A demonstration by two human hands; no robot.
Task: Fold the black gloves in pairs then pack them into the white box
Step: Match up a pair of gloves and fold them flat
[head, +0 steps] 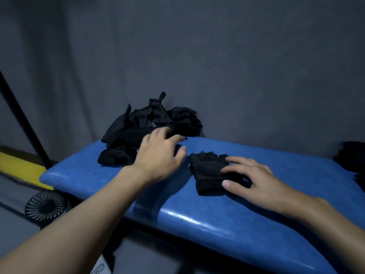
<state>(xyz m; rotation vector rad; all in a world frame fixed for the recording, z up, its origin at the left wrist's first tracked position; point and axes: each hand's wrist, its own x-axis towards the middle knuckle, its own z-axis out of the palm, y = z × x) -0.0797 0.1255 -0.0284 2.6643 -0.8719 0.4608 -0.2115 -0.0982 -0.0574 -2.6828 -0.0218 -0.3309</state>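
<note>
Black glove, soft, light, limp: lies flat on the blue bench, pressed at its right edge by the right hand, fingers spread and straight. Should fold easily; best pinched at the cuff. Beyond, left hand, fingers splayed, touches the glove pile, seemingly gripping nothing.

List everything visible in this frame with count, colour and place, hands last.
glove pile: several, count unclear, black, bench's far left end
single glove: one, black, flat mid-bench
bench: one, blue, padded, across centre
dark bundle: one, black, right edge, cut off
fan: one, black, floor lower left
yellow strip: one, yellow, left edge
left hand: open, at the pile's near edge
right hand: open, fingers resting on single glove
</note>
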